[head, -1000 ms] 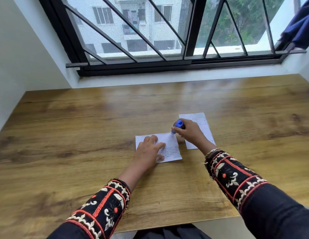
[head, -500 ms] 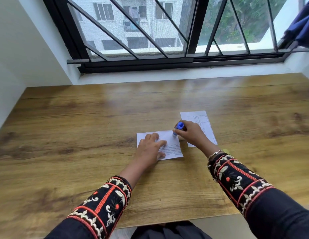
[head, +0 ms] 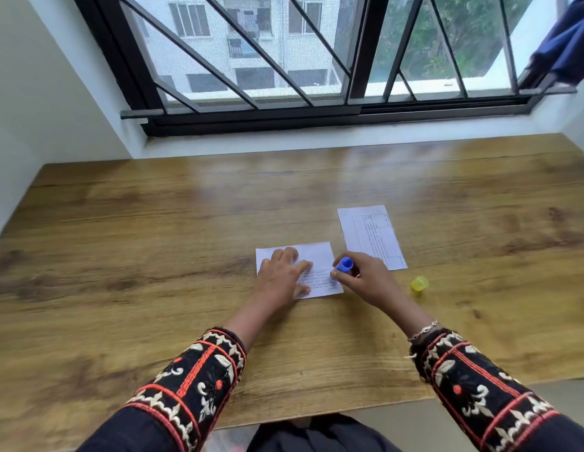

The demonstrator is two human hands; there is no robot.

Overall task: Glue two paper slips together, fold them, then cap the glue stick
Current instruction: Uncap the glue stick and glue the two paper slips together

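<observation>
A white printed paper slip (head: 320, 256) lies on the wooden table (head: 153, 256). My left hand (head: 282, 277) presses flat on it, fingers spread. My right hand (head: 362, 277) grips a blue glue stick (head: 342, 267), tilted, its lower end touching the slip's right edge. A second printed slip (head: 372, 236) lies just behind and to the right, untouched. The yellow cap (head: 419, 283) of the glue stick lies on the table to the right of my right hand.
A barred window (head: 300, 60) and its white sill run along the table's far edge. White walls close both sides. Dark blue cloth (head: 567, 44) hangs at the upper right. The table's near edge is just below my sleeves.
My right hand has drawn the glue stick down the slip's right edge, from its far corner toward me. The yellow cap has come into view. My left hand stays on the slip.
</observation>
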